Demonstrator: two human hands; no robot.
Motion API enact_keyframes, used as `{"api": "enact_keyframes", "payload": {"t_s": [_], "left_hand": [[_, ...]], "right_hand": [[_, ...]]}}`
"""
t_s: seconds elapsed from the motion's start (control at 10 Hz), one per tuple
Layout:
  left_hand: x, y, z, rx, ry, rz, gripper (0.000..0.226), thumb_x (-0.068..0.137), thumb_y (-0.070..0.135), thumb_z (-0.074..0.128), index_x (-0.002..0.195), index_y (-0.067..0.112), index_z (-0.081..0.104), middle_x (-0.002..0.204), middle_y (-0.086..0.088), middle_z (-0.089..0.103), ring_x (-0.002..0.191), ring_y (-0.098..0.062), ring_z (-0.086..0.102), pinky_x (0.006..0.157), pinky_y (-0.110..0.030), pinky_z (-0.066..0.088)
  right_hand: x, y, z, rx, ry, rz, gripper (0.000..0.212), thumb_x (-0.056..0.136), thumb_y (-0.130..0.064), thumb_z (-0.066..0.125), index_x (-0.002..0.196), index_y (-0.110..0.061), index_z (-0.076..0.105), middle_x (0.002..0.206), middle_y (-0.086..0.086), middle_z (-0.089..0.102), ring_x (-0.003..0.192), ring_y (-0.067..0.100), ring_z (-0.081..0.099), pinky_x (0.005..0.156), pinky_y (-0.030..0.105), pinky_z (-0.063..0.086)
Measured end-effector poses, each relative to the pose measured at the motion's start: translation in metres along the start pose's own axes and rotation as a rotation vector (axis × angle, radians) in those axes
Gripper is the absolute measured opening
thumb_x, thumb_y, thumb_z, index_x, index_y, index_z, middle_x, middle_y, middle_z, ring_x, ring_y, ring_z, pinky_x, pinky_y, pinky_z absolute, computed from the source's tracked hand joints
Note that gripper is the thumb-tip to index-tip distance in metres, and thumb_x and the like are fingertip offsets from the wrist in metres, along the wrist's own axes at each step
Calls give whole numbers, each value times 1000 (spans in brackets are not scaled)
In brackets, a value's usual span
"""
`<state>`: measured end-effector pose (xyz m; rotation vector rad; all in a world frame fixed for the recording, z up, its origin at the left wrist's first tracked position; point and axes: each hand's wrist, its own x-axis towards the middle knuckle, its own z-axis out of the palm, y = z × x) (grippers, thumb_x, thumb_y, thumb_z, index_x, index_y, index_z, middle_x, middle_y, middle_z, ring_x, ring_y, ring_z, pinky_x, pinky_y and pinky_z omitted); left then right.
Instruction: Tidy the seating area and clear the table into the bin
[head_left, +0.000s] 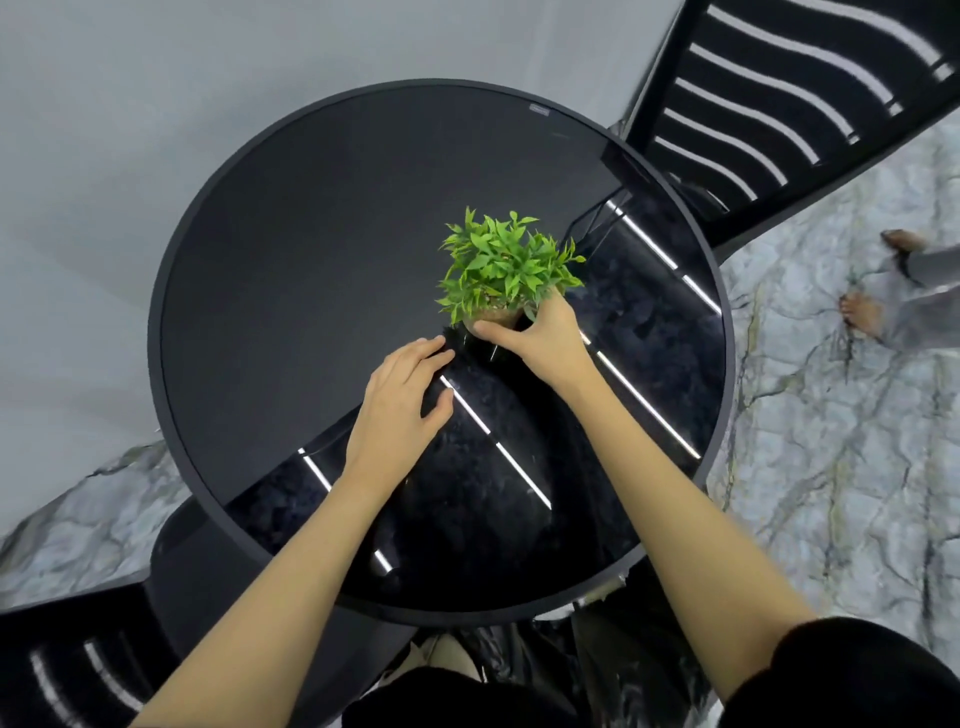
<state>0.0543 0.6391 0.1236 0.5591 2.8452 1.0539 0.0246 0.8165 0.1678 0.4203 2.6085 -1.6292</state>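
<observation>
Black glossy bin bag (524, 660) sits nearest, below the round black glass table (291, 249). Right hand (540, 332) grips the small green potted plant (506, 265) at centre; left hand (400, 400) rests flat, released. No litter visible; clearing appears nearly complete.

Round black bench (322, 249) with a raised dark rim and glossy top mirroring ceiling light strips, standing on a pale veined marble floor (831, 441). One small leafy plant (506, 265) in a tan pot rests near its centre.
</observation>
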Motion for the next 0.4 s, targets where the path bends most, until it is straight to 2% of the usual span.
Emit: {"api": "enact_keyframes", "payload": {"t_s": [0.1, 0.2, 0.3, 0.4], "left_hand": [[2, 1, 0, -3, -6, 7, 39, 88, 19, 58, 126, 17, 54, 136, 3, 52, 129, -14, 40, 109, -30, 28], [-1, 1, -2, 14, -37, -3, 40, 89, 21, 56, 128, 18, 52, 138, 6, 49, 131, -12, 38, 111, -31, 27], [-1, 9, -6, -107, 35, -8, 42, 91, 22, 52, 133, 18, 46, 140, 11, 41, 129, -3, 33, 111, -27, 28], [-15, 11, -15, -341, 253, -106, 47, 91, 29, 40, 135, 11, 38, 142, -6, 38, 127, -3, 37, 109, -20, 31]], "right_hand": [[-7, -2, -2, 34, -28, 37, 57, 75, -15, 76, 124, -10, 48, 125, 4, 55, 111, 10, 48, 99, 24, 38], [-26, -7, -23, 19, -78, 68, 71, 78, -16, 73, 137, -15, 34, 139, 0, 42, 124, 7, 38, 106, 25, 30], [-56, -30, -60, -18, -14, 80, 75, 82, -20, 68, 143, -19, 25, 151, -2, 31, 138, 10, 30, 116, 31, 26], [-103, -103, -110, 217, 143, -151, 53, 91, -22, 56, 139, -21, 35, 143, -4, 44, 132, 7, 42, 112, 32, 38]]}}
